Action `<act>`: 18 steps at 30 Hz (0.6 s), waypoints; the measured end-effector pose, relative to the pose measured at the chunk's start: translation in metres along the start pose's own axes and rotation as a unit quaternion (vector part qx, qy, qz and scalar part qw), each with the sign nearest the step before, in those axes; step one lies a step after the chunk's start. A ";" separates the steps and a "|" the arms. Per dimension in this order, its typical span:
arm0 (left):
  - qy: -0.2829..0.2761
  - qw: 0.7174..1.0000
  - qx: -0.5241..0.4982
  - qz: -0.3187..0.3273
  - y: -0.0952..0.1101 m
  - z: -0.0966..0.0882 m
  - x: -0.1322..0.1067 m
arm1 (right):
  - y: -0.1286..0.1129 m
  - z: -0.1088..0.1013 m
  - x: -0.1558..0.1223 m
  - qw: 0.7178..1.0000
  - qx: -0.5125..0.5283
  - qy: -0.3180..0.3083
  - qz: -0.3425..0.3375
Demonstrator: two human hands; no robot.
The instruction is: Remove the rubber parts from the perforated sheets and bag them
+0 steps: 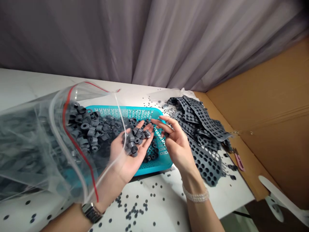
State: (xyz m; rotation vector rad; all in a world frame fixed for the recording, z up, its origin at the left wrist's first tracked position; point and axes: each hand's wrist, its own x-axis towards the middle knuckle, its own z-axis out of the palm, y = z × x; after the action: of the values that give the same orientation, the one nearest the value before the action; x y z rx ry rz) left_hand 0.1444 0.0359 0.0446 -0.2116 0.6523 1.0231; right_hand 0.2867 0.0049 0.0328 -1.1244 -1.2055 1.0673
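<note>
My left hand (131,151), palm up and cupped, bears several small grey ring-shaped rubber caps (137,140). It is partly inside the mouth of a clear zip bag (79,151) with a red strip, which holds many of the same caps. To its right is my right hand (177,141), its index and middle fingers stretched toward the left fingertips. A dark grey cap (166,134) shows by its thumb and curled fingers. Both hands are over a turquoise plastic basket (166,164) with more caps in it; the bag hides its left part.
Perforated grey rubber sheets (205,129) lie heaped at the right, with pink-handled snips (238,161) beside them. Small dark discs (135,211) are scattered over the white table (166,193). Cardboard (265,106) stands along the right side and a grey curtain (108,38) hangs behind.
</note>
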 end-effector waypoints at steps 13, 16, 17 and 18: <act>-0.012 1.000 -0.011 -0.001 0.000 -0.004 0.001 | -0.002 0.009 -0.004 0.973 -0.197 0.017 -0.123; -0.018 1.000 0.004 -0.015 0.000 -0.007 0.003 | -0.003 0.010 -0.004 0.960 -0.255 -0.003 -0.113; -0.021 1.000 0.007 -0.021 0.001 -0.008 0.004 | -0.003 0.011 -0.003 0.958 -0.264 -0.008 -0.113; -0.024 0.999 0.007 -0.026 0.001 -0.008 0.004 | -0.002 0.012 -0.003 0.956 -0.269 -0.013 -0.113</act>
State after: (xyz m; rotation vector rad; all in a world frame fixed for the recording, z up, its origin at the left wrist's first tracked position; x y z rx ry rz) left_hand 0.1421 0.0356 0.0355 -0.1906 0.6079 0.9716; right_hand 0.2750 0.0028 0.0348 -1.3402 -1.6601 0.5896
